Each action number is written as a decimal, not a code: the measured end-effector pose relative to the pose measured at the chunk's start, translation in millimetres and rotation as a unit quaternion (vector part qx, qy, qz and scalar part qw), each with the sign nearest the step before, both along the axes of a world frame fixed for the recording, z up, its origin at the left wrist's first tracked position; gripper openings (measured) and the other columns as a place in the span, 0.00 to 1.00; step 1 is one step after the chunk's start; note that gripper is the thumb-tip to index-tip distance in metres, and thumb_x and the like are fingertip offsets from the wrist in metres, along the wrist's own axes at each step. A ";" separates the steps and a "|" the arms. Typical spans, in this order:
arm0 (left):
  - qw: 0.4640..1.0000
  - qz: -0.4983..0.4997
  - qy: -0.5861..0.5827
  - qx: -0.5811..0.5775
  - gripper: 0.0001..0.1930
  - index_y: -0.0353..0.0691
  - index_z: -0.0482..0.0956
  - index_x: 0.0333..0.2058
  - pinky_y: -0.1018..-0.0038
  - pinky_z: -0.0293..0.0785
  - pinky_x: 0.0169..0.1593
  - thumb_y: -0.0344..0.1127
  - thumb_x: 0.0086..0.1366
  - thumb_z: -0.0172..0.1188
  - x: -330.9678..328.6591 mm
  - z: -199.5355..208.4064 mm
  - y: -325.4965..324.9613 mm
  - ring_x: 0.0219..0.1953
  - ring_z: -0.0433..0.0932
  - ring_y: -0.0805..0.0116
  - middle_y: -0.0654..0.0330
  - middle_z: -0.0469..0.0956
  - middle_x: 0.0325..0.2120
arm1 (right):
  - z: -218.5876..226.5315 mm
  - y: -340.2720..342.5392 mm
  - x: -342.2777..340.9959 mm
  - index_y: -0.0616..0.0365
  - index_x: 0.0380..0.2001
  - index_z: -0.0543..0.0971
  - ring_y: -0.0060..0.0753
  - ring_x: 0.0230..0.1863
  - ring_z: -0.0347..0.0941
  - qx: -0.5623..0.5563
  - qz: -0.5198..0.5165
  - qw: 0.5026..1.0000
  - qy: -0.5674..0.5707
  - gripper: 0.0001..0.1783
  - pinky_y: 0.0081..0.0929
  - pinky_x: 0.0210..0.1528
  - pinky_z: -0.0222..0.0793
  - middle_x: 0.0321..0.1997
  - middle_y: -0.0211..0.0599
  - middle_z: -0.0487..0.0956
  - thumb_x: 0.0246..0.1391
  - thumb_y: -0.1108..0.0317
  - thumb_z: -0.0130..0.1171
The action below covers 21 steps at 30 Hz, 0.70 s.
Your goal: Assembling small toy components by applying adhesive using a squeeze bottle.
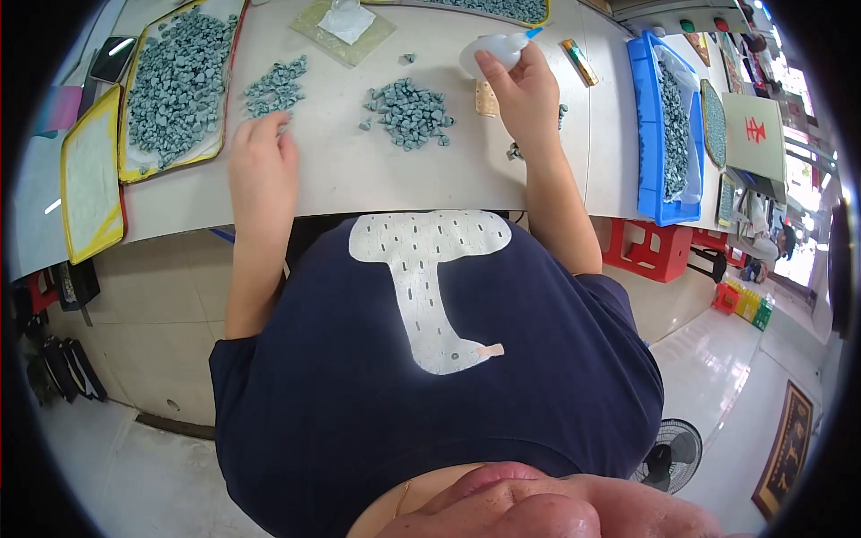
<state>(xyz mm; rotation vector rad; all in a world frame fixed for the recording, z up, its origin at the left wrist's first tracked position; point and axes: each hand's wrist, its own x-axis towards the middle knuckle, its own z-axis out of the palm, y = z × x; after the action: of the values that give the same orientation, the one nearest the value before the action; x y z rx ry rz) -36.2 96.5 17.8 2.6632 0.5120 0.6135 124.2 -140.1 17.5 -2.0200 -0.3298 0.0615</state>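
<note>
My right hand (527, 85) is wrapped round a translucent white squeeze bottle (491, 52) with a blue tip, held tilted above the table. Under it, partly hidden, lies a small tan perforated piece (486, 99). At the left, my left hand (262, 152) has its fingers drawn together at the near edge of a loose group of small grey-green pieces (276, 85). A small grey-green piece (284, 127) shows at its fingertips. Between my hands sits a heap of similar pieces (411, 112). A few more lie by my right wrist.
A yellow-rimmed tray (126, 134) full of pieces stands at the left, beside an empty yellow-edged tray (92, 175) and a phone (114, 58). A plastic bag (343, 31) lies at the back. Rightward are a small tube (579, 63) and a blue bin (647, 134).
</note>
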 end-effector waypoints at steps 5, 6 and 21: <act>0.935 -0.174 -0.002 -0.308 0.08 0.33 0.76 0.39 0.73 0.72 0.37 0.25 0.61 0.56 24.0 8.1 -29.4 0.31 0.76 0.64 0.54 0.77 0.34 | -2.9 -7.2 -8.6 0.64 0.46 0.70 0.24 0.39 0.75 0.172 0.088 0.980 -0.047 0.17 0.20 0.43 0.71 0.40 0.36 0.78 0.57 0.68 0.59; 0.904 -0.194 0.009 -0.380 0.07 0.32 0.76 0.38 0.75 0.72 0.36 0.26 0.61 0.56 28.7 7.7 -36.8 0.30 0.76 0.67 0.55 0.77 0.34 | -0.4 -9.5 -11.9 0.64 0.48 0.69 0.25 0.40 0.75 0.181 0.108 0.977 -0.035 0.18 0.20 0.45 0.71 0.40 0.37 0.78 0.57 0.69 0.59; 0.437 -0.204 0.045 -0.875 0.06 0.34 0.71 0.37 0.81 0.67 0.31 0.32 0.68 0.50 47.1 -9.2 -56.1 0.28 0.68 0.75 0.60 0.73 0.31 | 26.7 -32.7 -29.2 0.56 0.41 0.80 0.33 0.40 0.75 -0.027 0.125 0.951 -0.280 0.23 0.26 0.41 0.70 0.40 0.36 0.78 0.36 0.71 0.71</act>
<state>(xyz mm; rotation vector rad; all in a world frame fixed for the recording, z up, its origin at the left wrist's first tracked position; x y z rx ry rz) 10.9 40.4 8.6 0.6163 0.1732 -0.2908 95.0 -172.7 44.2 -2.0087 -0.9520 -0.3567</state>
